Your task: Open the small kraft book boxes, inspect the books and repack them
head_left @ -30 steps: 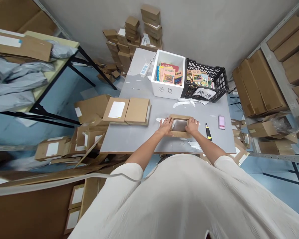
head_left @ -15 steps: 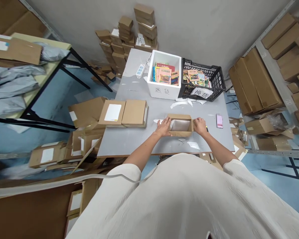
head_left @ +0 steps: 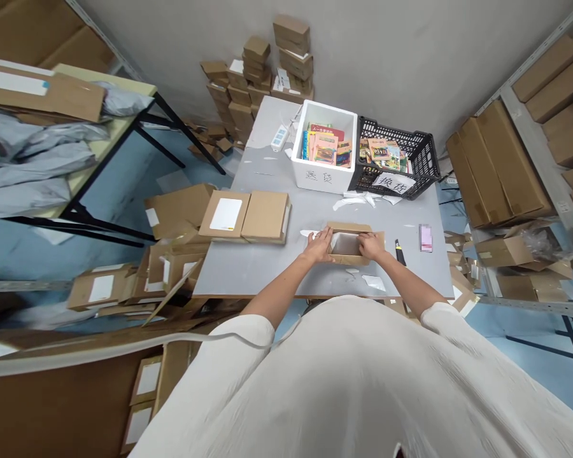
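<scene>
A small cardboard box [head_left: 351, 259] lies near the front edge of the grey table [head_left: 253, 270], its open side showing a pale inside. My left hand [head_left: 320, 245] grips the box's left end. Over the right end, my right hand [head_left: 371, 245] has its fingers curled at the opening; what they hold, if anything, is hidden. A cutter with a yellow and black handle [head_left: 400, 252] lies to the right of that hand. Two closed cardboard boxes [head_left: 266, 215] sit side by side at the left.
Behind stand a white foam bin [head_left: 322, 179] and a black crate [head_left: 423, 152], both holding books. A pink phone-like item [head_left: 426, 238] lies at the right, a power strip [head_left: 279, 138] at the back left. Paper scraps [head_left: 373, 282] are scattered about.
My right hand has moved left, from the box's right end to its opening. The cutter now shows fully. The whole view has shifted slightly.
</scene>
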`<state>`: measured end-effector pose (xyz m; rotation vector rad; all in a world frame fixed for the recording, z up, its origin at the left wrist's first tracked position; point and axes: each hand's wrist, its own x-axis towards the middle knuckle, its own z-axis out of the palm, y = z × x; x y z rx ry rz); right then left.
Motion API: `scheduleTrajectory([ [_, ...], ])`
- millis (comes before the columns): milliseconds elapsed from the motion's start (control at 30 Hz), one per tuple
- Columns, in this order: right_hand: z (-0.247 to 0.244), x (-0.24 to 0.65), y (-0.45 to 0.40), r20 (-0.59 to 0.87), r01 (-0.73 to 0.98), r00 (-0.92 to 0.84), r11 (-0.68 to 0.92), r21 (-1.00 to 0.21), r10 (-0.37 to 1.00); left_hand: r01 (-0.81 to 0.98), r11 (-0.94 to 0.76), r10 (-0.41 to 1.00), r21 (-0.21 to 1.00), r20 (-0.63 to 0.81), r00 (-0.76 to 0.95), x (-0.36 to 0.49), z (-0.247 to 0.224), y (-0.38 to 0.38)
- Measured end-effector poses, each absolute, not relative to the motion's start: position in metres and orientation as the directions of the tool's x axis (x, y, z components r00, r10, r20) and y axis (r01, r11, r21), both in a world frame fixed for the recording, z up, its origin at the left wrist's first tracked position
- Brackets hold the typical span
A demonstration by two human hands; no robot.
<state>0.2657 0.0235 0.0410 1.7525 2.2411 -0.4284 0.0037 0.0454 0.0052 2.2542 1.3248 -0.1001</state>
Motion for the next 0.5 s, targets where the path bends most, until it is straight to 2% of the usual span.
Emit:
scheduleTrajectory([
  [167,0.0409,0.2617,0.0251,-0.389,0.982,-0.188,0.177,-0.063,0.902,0.841,-0.372,0.797,0.393,-0.330,0.506,0.0042,0.0063,0.0443],
  [500,0.0395,0.2545,0.0194,-0.402,0.981,-0.168,0.194,0.025,0.900,0.846,-0.370,0.800,0.384,-0.331,0.501,0.0036,0.0096,0.0410],
])
